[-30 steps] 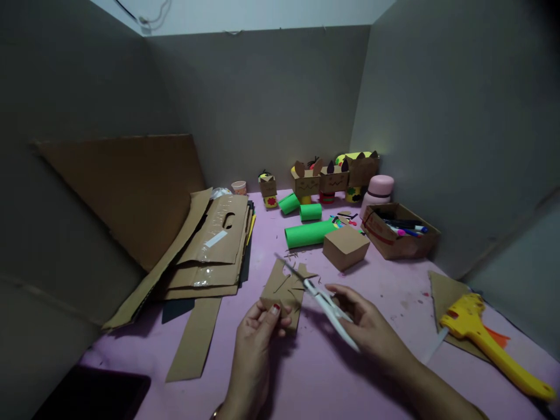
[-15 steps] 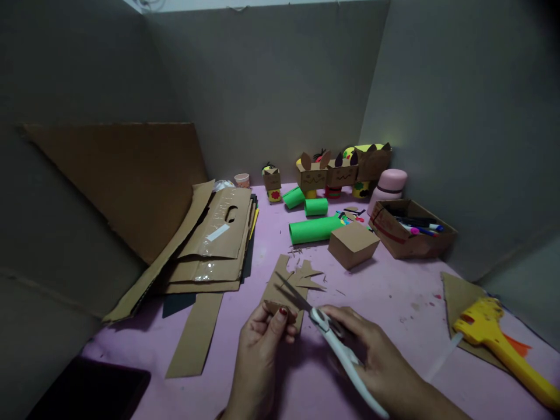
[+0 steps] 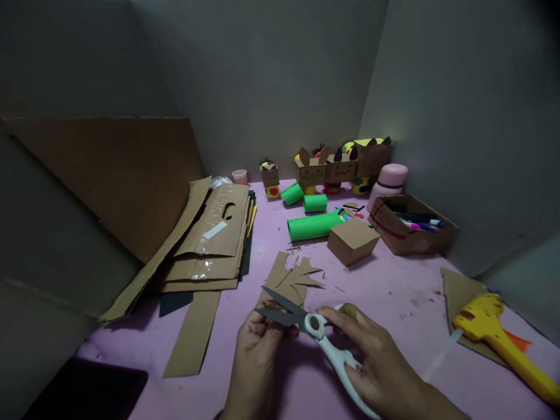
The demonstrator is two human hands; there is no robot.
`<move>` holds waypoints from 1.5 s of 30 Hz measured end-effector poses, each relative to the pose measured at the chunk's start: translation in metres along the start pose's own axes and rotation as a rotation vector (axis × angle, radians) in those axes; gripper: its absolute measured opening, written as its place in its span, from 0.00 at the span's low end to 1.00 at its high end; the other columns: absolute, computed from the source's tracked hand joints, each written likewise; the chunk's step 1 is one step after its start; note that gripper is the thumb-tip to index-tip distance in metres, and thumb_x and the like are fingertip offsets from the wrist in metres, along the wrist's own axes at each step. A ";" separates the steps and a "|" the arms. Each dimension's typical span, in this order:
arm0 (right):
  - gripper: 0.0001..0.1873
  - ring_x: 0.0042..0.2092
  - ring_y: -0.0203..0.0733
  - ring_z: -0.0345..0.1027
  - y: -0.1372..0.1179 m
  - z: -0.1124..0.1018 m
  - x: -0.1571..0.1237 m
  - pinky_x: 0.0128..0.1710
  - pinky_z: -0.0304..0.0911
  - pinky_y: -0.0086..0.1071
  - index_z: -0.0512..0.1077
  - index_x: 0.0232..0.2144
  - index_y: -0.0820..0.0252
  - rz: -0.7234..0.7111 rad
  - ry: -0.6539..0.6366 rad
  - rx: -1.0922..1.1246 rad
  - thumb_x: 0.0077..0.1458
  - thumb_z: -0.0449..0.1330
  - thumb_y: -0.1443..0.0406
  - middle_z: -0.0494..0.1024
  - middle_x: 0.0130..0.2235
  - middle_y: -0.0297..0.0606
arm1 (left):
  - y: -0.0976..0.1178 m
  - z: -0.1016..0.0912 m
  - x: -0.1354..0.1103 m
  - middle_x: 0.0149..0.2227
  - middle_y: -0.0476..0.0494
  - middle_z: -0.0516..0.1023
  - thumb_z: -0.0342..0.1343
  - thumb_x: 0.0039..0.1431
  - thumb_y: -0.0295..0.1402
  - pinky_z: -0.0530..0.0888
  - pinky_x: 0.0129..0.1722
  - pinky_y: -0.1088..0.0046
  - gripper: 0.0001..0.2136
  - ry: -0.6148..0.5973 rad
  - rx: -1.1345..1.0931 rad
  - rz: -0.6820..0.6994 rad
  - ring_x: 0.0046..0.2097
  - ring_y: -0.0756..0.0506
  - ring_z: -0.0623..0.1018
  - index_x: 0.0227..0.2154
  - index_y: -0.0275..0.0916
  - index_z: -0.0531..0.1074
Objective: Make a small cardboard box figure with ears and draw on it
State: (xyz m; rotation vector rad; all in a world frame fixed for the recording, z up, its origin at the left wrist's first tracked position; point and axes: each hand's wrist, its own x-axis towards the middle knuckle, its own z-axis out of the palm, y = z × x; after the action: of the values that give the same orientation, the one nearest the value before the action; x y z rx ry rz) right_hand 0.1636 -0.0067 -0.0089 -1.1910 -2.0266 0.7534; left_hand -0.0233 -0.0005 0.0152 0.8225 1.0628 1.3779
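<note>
My right hand (image 3: 371, 350) grips the white handles of a pair of scissors (image 3: 332, 353). Their dark blades are parted and point left, over the fingers of my left hand (image 3: 258, 356). Pinched in that left hand is a small piece of brown cardboard (image 3: 272, 304), mostly covered by the blades and fingers. Just beyond lie cut cardboard scraps (image 3: 293, 282), some with pointed ends. A closed cardboard box (image 3: 353, 240) stands behind them to the right.
Stacked cardboard sheets (image 3: 214, 233) and a cardboard strip (image 3: 193, 335) lie left. Green tubes (image 3: 314, 226) lie farther back, before cardboard animal figures (image 3: 312, 172). Right are an open box of pens (image 3: 411, 230), a pink bottle (image 3: 389, 184) and a yellow glue gun (image 3: 494, 335).
The scissor blades have opened wider and moved left and down, now across the cardboard piece and my left fingertips. The view has shifted slightly.
</note>
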 end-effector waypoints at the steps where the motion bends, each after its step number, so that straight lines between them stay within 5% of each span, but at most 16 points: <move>1: 0.42 0.39 0.48 0.69 0.000 0.000 0.000 0.38 0.67 0.40 0.64 0.56 0.47 0.004 -0.003 -0.007 0.35 0.52 0.76 0.72 0.39 0.40 | 0.000 0.000 0.000 0.22 0.51 0.75 0.66 0.48 0.35 0.68 0.29 0.77 0.07 0.004 -0.004 0.005 0.26 0.50 0.71 0.24 0.37 0.75; 35: 0.39 0.32 0.42 0.67 -0.001 -0.003 -0.001 0.30 0.65 0.34 0.66 0.55 0.50 -0.013 -0.019 0.042 0.38 0.52 0.77 0.69 0.33 0.37 | -0.004 -0.001 0.004 0.21 0.51 0.75 0.66 0.49 0.39 0.68 0.28 0.78 0.10 -0.061 -0.029 -0.003 0.25 0.51 0.70 0.26 0.38 0.77; 45: 0.26 0.31 0.42 0.70 0.001 0.001 0.003 0.30 0.67 0.35 0.73 0.50 0.55 0.025 0.058 0.150 0.47 0.55 0.71 0.75 0.31 0.38 | -0.002 -0.002 0.004 0.23 0.51 0.75 0.66 0.50 0.37 0.68 0.29 0.80 0.09 -0.072 -0.031 -0.015 0.26 0.52 0.71 0.27 0.37 0.76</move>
State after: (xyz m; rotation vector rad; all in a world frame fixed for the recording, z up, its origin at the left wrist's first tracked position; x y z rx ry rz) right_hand 0.1618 -0.0033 -0.0099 -1.1411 -1.8767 0.8578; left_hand -0.0247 0.0030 0.0119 0.8334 0.9880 1.3390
